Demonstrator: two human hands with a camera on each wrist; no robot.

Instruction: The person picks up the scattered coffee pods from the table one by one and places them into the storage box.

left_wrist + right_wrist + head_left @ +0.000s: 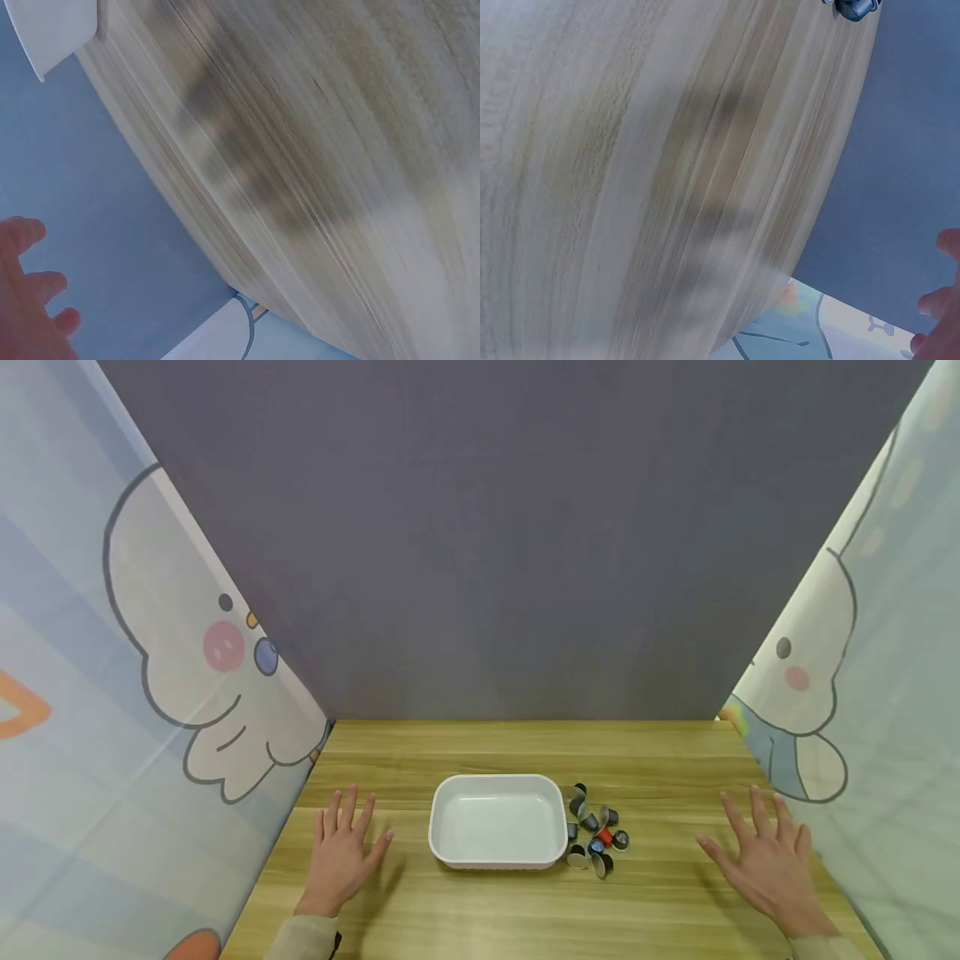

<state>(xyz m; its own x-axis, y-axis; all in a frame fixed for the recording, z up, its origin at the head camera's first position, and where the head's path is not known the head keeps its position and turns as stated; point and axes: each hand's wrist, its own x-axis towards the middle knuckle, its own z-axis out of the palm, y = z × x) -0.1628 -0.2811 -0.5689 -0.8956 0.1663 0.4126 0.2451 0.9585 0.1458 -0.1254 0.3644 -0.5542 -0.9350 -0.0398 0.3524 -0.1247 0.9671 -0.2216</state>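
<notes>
Centrally, white tray [498, 832], capsules [589, 821] just outside it — left fingers [348, 810], right fingers [761, 815], spread loose.

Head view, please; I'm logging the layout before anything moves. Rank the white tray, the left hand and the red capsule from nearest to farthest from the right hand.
From the right hand:
1. Red capsule: between the tray and the right hand.
2. White tray: left of the red capsule.
3. Left hand: beyond the tray's left side.
</notes>
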